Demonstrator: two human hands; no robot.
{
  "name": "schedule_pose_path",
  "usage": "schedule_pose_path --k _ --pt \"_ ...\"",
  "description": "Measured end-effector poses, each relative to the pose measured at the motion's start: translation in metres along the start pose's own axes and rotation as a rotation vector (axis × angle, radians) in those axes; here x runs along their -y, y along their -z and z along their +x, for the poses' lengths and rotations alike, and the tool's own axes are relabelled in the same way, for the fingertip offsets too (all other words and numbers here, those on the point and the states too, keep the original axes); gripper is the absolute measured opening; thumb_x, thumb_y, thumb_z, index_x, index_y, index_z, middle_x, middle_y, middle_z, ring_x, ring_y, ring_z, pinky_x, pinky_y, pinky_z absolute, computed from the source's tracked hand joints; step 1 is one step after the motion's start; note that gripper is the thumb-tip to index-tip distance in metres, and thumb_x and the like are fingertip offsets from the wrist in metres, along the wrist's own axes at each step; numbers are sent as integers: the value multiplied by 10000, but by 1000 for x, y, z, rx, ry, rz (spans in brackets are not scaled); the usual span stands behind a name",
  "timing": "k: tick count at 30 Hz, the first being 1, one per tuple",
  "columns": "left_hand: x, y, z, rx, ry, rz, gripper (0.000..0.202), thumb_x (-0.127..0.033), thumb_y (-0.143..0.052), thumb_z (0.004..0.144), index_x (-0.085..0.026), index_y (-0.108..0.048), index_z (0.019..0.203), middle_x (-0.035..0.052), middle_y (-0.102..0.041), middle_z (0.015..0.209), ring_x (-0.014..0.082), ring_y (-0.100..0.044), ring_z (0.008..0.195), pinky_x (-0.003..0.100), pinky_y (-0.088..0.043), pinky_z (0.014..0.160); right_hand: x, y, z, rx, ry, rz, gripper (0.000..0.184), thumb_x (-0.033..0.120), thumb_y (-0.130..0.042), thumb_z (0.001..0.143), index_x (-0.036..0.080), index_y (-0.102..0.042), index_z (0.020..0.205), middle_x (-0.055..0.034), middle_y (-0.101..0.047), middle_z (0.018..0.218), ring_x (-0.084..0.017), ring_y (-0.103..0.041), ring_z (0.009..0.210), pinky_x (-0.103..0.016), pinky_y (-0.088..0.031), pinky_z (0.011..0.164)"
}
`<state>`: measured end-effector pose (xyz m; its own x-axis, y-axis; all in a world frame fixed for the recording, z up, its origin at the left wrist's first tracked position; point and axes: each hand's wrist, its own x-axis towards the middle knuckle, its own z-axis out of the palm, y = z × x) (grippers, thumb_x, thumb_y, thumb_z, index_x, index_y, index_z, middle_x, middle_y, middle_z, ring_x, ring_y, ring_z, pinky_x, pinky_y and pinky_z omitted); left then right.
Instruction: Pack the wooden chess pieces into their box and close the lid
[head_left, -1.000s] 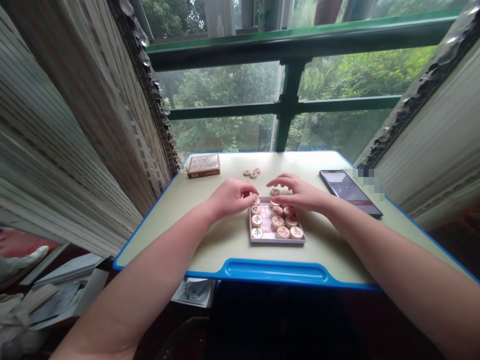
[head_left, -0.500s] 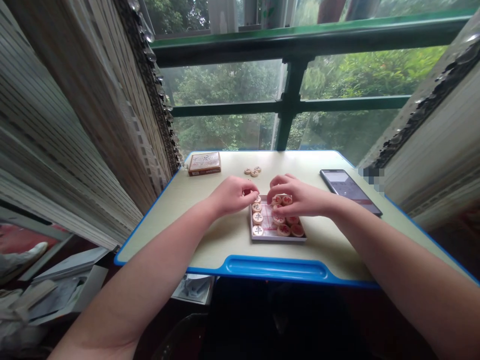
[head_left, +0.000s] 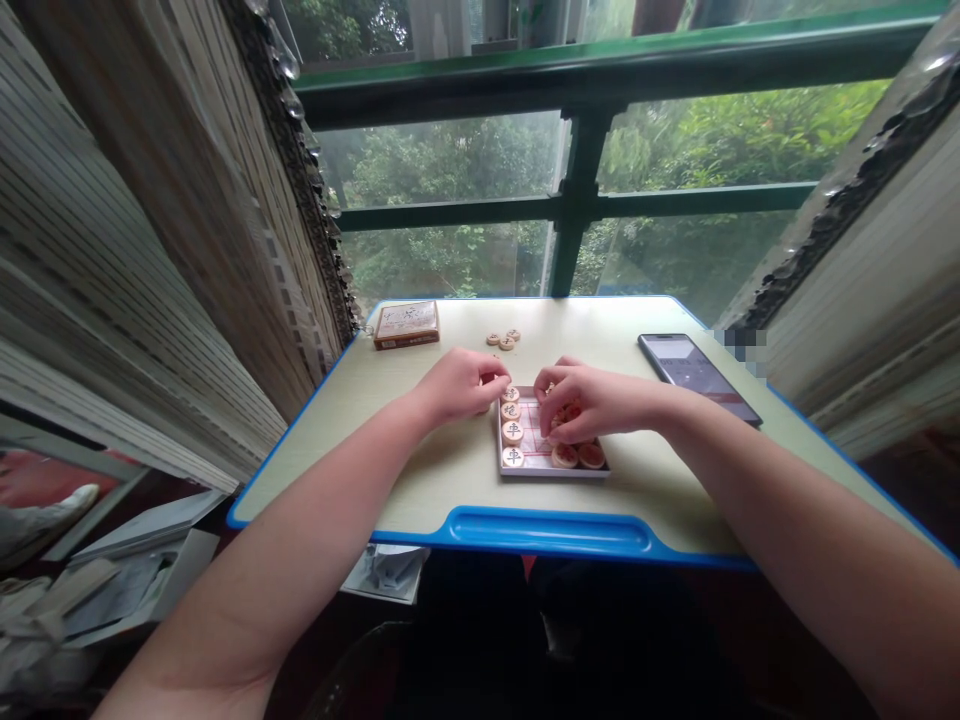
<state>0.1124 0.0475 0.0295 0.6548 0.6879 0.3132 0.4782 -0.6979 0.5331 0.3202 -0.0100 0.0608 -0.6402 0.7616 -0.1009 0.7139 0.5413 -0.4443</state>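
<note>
A small white tray with a red grid holds several round wooden chess pieces on a cream table with a blue edge. My left hand rests at the tray's far left corner, fingers curled in a pinch on something I cannot make out. My right hand lies over the tray's right half, fingers bent down onto the pieces and pinching one; that piece is mostly hidden. Two pieces show below my right hand.
Three loose pieces lie further back on the table. A brown box sits at the far left corner and a phone at the right. Blinds flank the window. Papers lie on the floor at left.
My right hand has come down and back from the table behind the tray onto the pieces in its right half. My left hand has stayed at the tray's corner.
</note>
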Motion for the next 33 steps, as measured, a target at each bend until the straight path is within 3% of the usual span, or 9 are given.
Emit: schedule_pose_path --k 13,18,21,25,27,30,33 --pt "0 0 0 -1 -14 -1 205 -214 -527 767 -121 -708 742 2 -639 603 84 -486 532 202 -342 520 -5 2 1 6 45 57 153 293 -622 728 235 -757 773 -64 -577 991 -234 -470 1003 -360 -357 932" --pt "1 -3 0 14 -14 -4 212 -223 -528 767 -125 -716 766 11 -658 637 91 -501 549 206 -355 534 -10 5 0 -57 16 94 160 258 -609 716 228 -753 778 -61 -600 957 -229 -487 989 -351 -382 892" --pt "1 -3 0 18 -8 -4 222 -237 -525 769 -126 -717 770 15 -664 644 96 -512 559 207 -358 538 -14 3 2 -172 1 115 168 259 -599 721 210 -744 787 -60 -617 889 -212 -523 918 -334 -406 839" --pt "3 0 0 -10 47 10 244 -267 -522 768 -126 -720 783 13 -654 616 100 -506 542 210 -347 520 -31 -4 9 -481 -188 186 229 265 -546 753 181 -724 869 -61 -633 906 -165 -556 763 -288 -434 690" --pt "4 1 1 -19 93 16 258 -286 -519 768 -125 -720 788 9 -643 586 101 -502 522 213 -346 514 -44 -7 11 -545 -294 199 224 258 -559 737 172 -723 862 -62 -652 938 -163 -565 776 -282 -431 714" --pt "6 2 2 11 171 0 276 -314 -510 771 -125 -712 774 4 -632 541 104 -504 492 217 -357 513 -61 -7 10 -490 -443 320 244 321 -583 731 164 -724 855 -49 -689 849 -170 -580 764 -280 -431 713" --pt "8 1 3 68 221 -69 275 -340 -509 769 -132 -681 711 6 -638 535 110 -534 493 217 -385 525 -67 -3 5 -371 -480 443 259 354 -605 712 170 -731 843 -43 -700 787 -176 -589 740 -280 -441 679"
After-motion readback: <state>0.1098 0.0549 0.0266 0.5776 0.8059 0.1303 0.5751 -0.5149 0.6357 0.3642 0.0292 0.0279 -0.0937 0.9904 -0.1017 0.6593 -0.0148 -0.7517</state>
